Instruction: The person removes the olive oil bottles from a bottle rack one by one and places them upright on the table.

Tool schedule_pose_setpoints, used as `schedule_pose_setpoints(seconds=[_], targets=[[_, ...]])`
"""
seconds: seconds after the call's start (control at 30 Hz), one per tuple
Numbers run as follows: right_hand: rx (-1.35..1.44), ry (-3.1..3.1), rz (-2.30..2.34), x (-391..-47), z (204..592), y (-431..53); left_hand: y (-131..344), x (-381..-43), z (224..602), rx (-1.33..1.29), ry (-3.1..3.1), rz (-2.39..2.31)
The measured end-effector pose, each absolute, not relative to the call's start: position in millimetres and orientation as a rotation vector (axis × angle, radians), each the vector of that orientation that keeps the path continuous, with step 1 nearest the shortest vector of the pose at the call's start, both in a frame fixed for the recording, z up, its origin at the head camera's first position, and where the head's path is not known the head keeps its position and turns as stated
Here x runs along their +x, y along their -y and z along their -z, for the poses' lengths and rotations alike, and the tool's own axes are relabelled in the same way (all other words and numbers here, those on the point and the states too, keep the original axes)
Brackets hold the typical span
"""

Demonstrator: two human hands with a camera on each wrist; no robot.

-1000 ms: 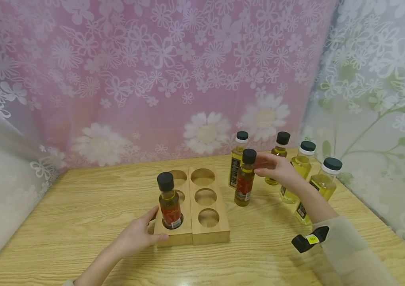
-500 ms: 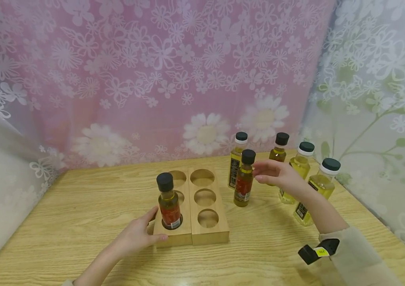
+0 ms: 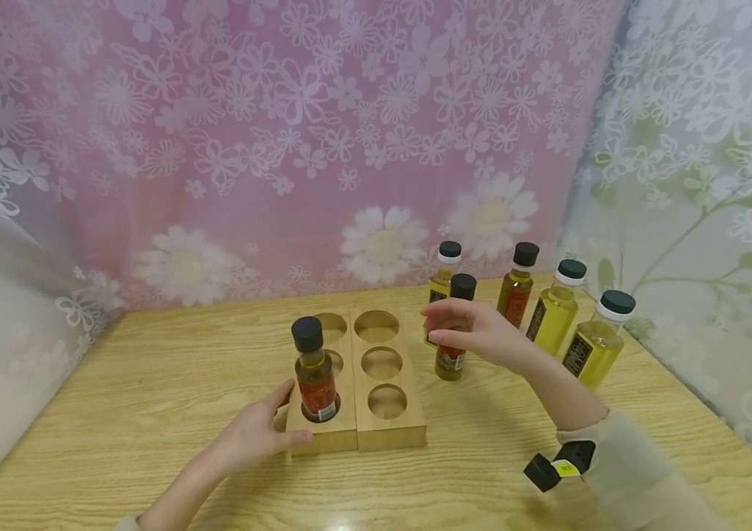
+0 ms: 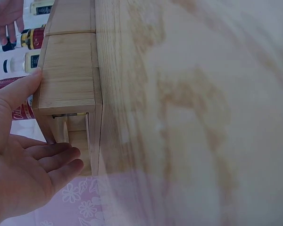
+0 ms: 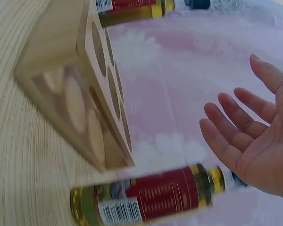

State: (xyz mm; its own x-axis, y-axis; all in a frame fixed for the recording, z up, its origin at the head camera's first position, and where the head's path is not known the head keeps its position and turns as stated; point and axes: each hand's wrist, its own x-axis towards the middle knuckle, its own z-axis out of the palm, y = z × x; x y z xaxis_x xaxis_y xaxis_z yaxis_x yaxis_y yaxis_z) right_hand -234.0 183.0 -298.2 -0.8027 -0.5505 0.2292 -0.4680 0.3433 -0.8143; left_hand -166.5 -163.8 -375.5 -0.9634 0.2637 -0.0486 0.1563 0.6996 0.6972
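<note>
My left hand (image 3: 253, 435) holds the near left corner of the wooden bottle rack (image 3: 323, 441), thumb on the front edge and fingers at the side. In the left wrist view those fingers lie along the rack's hollow end. A red-labelled oil bottle (image 3: 316, 387) stands upright in the front left hole. My right hand (image 3: 482, 335) is in the air, fingers apart and loosely bent, holding nothing. It overlaps a second red-labelled oil bottle (image 3: 449, 363) standing right of the rack; in the right wrist view, the palm (image 5: 273, 146) is beside that bottle's (image 5: 165, 193) cap end.
A pale oil bottle (image 3: 441, 284) stands behind the second red-labelled one. Farther right are another red-labelled bottle (image 3: 515, 295) and two pale oil bottles (image 3: 554, 317) (image 3: 595, 350). A floral curtain (image 3: 270, 184) hangs along the table's (image 3: 170, 354) back edge.
My right hand, after drawing slightly back to the right of the second red-labelled bottle, has moved left and down across it. The left hand, rack and bottles stay in place.
</note>
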Motion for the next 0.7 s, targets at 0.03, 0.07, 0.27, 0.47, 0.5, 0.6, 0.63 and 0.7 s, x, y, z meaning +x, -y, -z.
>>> schedule_pose_setpoints(seconds=[0.03, 0.07, 0.27, 0.47, 0.5, 0.6, 0.63, 0.7], targets=[[-0.964, -2.492, 1.479, -234.3, 298.1, -178.8, 163.9, -166.6, 375.3, 0.342, -2.756, -1.117], [-0.971, -2.488, 1.481, -234.4, 297.8, -174.4, 163.9, -166.6, 375.1, 0.341, -2.751, -1.121], [-0.984, -2.454, 1.497, -234.4, 295.5, -149.2, 163.9, -166.9, 374.6, 0.347, -2.749, -1.118], [-1.036, -2.453, 1.501, -233.8, 292.0, -126.9, 163.9, -166.6, 374.5, 0.344, -2.75, -1.115], [-1.041, -2.453, 1.504, -234.1, 291.9, -123.4, 163.9, -166.6, 374.4, 0.344, -2.748, -1.117], [-1.055, -2.438, 1.508, -235.4, 292.6, -112.9, 163.7, -167.4, 375.0, 0.342, -2.744, -1.122], [-1.057, -2.423, 1.513, -235.7, 293.0, -109.5, 163.5, -167.7, 375.2, 0.34, -2.743, -1.126], [-1.05, -2.391, 1.521, -235.6, 293.7, -102.7, 163.3, -168.2, 375.7, 0.335, -2.744, -1.131]])
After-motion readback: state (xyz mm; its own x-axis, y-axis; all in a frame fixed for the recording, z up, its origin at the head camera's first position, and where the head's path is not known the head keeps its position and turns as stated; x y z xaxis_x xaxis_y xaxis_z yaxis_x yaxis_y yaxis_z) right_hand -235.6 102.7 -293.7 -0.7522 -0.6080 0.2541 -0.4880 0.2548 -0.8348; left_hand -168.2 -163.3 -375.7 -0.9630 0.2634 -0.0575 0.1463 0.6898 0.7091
